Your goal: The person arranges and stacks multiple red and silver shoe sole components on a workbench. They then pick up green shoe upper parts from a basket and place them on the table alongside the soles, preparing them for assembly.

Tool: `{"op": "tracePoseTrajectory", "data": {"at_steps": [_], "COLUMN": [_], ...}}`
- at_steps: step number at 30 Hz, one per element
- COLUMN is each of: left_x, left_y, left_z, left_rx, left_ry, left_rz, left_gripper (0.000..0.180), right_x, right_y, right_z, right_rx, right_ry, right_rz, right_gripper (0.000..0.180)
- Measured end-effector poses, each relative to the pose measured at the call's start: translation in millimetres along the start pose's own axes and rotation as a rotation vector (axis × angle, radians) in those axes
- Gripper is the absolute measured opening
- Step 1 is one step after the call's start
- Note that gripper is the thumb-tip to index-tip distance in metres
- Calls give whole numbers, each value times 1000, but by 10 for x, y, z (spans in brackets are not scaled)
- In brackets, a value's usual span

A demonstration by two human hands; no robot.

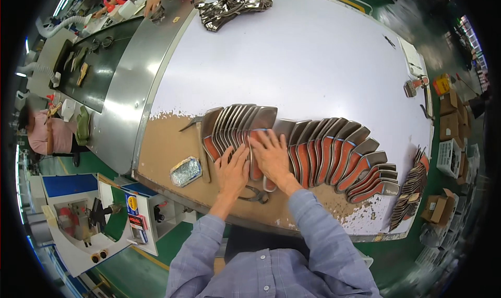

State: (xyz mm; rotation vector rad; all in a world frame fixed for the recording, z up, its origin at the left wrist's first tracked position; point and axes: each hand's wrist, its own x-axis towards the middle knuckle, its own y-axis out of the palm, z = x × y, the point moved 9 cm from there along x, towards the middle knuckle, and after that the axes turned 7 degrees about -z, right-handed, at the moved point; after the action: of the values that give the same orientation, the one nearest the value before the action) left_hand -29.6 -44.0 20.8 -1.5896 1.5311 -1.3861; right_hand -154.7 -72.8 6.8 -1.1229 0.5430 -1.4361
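Note:
A row of insole-shaped pieces (pixel 334 146), red with dark grey-brown ends, lies overlapped like a fan along the near part of the table. At the row's left end another group of these insoles (pixel 219 121) stands closely stacked. My left hand (pixel 233 173) rests with extended fingers against the lower edges of that left group. My right hand (pixel 271 157) lies with spread fingers on the red face of the group's rightmost insole (pixel 262 118). Its palm hides part of the pieces beneath. Neither hand is wrapped round anything.
A hammer (pixel 202 152) and a foil-like packet (pixel 186 171) lie left of my hands, pincers (pixel 254 194) just below them. More stacked pieces (pixel 409 193) sit at the right edge. Dark shiny pieces (pixel 235 6) lie far off. Co-workers sit beside a conveyor (pixel 104 63) at left.

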Motion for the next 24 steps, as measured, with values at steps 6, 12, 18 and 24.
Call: {"op": "tracePoseTrajectory", "data": {"at_steps": [6,12,18,24], "left_x": [13,33,30,63], "left_y": [-11,-36,-21,20], "left_z": [40,86,106,30], "left_rx": [-21,-46,-46,-31], "left_ry": [-11,32,21,-84], "left_rz": [-43,-34,-43,-41], "left_gripper": [45,50,52,54], "right_x": [13,-224,-214,-331], "right_y": [1,34,-35,-162], "right_z": [89,-155,-163,-337], "right_rx": [60,-67,-39,97], "right_ry": [7,142,305,374], "right_rz": [54,63,-24,-217], "right_gripper": [39,43,32,37]}}
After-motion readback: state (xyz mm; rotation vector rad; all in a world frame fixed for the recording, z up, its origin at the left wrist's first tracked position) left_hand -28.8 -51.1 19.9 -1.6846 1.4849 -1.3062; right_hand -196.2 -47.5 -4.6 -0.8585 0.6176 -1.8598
